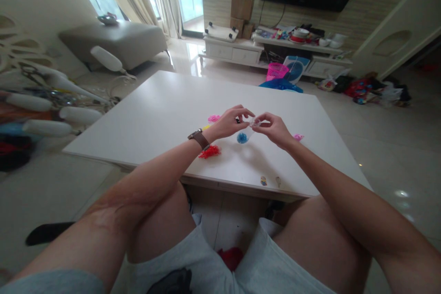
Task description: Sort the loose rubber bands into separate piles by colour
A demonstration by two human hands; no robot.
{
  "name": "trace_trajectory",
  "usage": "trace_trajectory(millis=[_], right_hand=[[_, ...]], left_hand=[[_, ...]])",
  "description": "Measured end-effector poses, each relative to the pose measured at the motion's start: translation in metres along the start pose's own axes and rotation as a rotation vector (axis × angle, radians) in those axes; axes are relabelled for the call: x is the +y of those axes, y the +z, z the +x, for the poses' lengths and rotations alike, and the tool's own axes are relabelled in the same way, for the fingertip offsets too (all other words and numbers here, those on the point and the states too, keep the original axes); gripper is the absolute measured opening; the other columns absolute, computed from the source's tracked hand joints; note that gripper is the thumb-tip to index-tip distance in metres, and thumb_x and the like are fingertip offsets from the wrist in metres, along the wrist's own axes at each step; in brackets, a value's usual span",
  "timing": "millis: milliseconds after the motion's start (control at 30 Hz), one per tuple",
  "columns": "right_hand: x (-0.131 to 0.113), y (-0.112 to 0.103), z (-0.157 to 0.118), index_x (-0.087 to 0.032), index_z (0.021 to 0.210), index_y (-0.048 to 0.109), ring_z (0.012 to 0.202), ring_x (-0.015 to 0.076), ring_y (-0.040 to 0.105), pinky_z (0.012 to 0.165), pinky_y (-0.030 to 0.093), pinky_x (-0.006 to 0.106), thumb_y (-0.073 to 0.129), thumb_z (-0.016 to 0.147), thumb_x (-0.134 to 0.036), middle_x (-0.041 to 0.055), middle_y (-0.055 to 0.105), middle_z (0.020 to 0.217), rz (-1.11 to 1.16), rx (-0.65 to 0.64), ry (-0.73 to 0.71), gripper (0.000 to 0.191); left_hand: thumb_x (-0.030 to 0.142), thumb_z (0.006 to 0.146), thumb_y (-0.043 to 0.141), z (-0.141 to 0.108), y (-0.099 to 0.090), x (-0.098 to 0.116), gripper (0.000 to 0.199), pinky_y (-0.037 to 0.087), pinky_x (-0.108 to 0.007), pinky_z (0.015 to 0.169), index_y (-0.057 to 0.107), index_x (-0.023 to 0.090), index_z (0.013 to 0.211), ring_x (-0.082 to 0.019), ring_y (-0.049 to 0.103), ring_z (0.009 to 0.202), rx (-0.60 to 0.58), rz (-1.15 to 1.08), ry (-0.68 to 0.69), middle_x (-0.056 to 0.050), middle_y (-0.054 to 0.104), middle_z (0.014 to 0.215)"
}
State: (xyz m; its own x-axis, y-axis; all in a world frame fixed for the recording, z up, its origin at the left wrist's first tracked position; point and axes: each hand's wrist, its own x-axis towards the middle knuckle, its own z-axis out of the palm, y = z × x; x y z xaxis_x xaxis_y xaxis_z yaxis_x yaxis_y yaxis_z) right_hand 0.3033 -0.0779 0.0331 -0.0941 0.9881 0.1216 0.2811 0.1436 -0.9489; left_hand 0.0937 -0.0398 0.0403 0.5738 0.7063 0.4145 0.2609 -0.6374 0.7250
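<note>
Above the white table (172,115), my left hand (234,121) and my right hand (272,127) meet at the top of a small clear plastic bag (251,132). Fingers of both hands are pinched on its upper edge. Blue bands (242,138) sit bunched at the bag's lower end. Just below my left wrist lies a pile of red bands (210,151). Pink bands (214,118) and something yellow (206,127) are partly behind my left hand. More pink pieces (298,137) lie right of my right wrist.
Near the table's front edge are a small yellow and blue figure charm (263,181) and a small pale piece (278,182). White lamp arms (106,58) stand left of the table. Beyond its far edge are a pink basket (276,71) and a blue plastic item (282,84).
</note>
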Motion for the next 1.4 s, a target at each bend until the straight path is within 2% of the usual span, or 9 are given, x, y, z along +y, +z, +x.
trace_trajectory(millis=[233,300,433,600,667,833,967,1133,1400], right_hand=[[-0.004,-0.003,-0.003,-0.02,0.084,0.063,0.088,0.0245,0.074,0.083,0.06,0.041,0.088,0.061,-0.045,0.0043,0.074,0.092,-0.05,0.024,-0.011,0.042],[-0.006,-0.004,-0.004,-0.019,0.086,0.064,0.089,0.0255,0.074,0.081,0.06,0.041,0.087,0.062,-0.042,0.0058,0.075,0.094,-0.096,0.029,-0.016,0.04],[-0.007,-0.005,-0.006,-0.019,0.087,0.065,0.09,0.0265,0.075,0.079,0.061,0.04,0.085,0.065,-0.038,0.0076,0.075,0.096,-0.159,0.031,-0.028,0.036],[-0.003,-0.004,-0.006,-0.019,0.088,0.065,0.087,0.026,0.075,0.077,0.061,0.039,0.084,0.067,-0.036,0.0072,0.075,0.095,-0.232,-0.024,-0.037,0.033],[0.0,-0.003,-0.006,-0.019,0.088,0.065,0.086,0.0249,0.075,0.077,0.061,0.038,0.083,0.068,-0.035,0.007,0.075,0.095,-0.253,-0.051,-0.042,0.031],[0.005,-0.001,-0.004,-0.019,0.089,0.068,0.084,0.0225,0.073,0.081,0.059,0.038,0.082,0.07,-0.031,0.0056,0.075,0.092,-0.348,-0.101,-0.064,0.026],[0.009,0.001,-0.003,-0.019,0.087,0.069,0.086,0.0216,0.072,0.088,0.058,0.039,0.082,0.069,-0.027,0.004,0.075,0.089,-0.421,-0.118,-0.11,0.023],[0.01,0.003,-0.003,-0.019,0.088,0.07,0.087,0.0217,0.072,0.087,0.058,0.038,0.082,0.069,-0.024,0.0037,0.075,0.089,-0.445,-0.13,-0.134,0.023],[0.009,0.002,-0.005,-0.019,0.089,0.07,0.087,0.022,0.073,0.087,0.057,0.037,0.081,0.07,-0.022,0.0038,0.076,0.09,-0.489,-0.144,-0.15,0.022]], left_hand=[[0.013,0.084,0.058,0.004,-0.02,-0.022,0.021,0.05,-0.023,0.074,0.072,0.014,0.099,-0.011,0.062,0.078,0.087,0.082,-0.082,-0.005,0.069,0.095],[0.015,0.081,0.06,0.002,-0.029,-0.033,0.019,0.048,-0.024,0.07,0.074,0.013,0.093,-0.012,0.061,0.073,-0.006,0.153,-0.145,-0.004,0.07,0.082],[0.016,0.072,0.065,-0.008,-0.043,-0.052,0.012,0.044,-0.023,0.064,0.076,0.016,0.076,-0.012,0.06,0.065,-0.294,0.27,-0.253,-0.001,0.07,0.07],[0.015,0.062,0.072,-0.023,-0.044,-0.07,0.006,0.044,-0.023,0.062,0.076,0.019,0.065,-0.014,0.062,0.059,-0.609,0.307,-0.429,0.0,0.07,0.061],[0.016,0.063,0.074,-0.028,-0.042,-0.072,0.005,0.044,-0.023,0.062,0.076,0.019,0.067,-0.014,0.063,0.059,-0.664,0.336,-0.44,-0.001,0.071,0.062],[0.022,0.062,0.08,-0.037,-0.03,-0.068,0.022,0.045,-0.022,0.066,0.08,0.021,0.084,-0.014,0.066,0.07,-0.611,0.407,-0.321,-0.003,0.077,0.085],[0.02,0.059,0.083,-0.044,-0.019,-0.067,0.032,0.047,-0.024,0.069,0.081,0.02,0.091,-0.018,0.068,0.079,-0.673,0.467,-0.26,-0.005,0.078,0.091],[0.007,0.06,0.072,-0.048,-0.011,-0.077,0.027,0.047,-0.024,0.068,0.082,0.021,0.081,-0.018,0.068,0.075,-0.692,0.493,-0.219,-0.004,0.077,0.083],[0.008,0.065,0.073,-0.049,-0.011,-0.082,0.015,0.043,-0.022,0.061,0.079,0.021,0.07,-0.014,0.064,0.064,-0.652,0.445,-0.201,-0.002,0.075,0.071]])
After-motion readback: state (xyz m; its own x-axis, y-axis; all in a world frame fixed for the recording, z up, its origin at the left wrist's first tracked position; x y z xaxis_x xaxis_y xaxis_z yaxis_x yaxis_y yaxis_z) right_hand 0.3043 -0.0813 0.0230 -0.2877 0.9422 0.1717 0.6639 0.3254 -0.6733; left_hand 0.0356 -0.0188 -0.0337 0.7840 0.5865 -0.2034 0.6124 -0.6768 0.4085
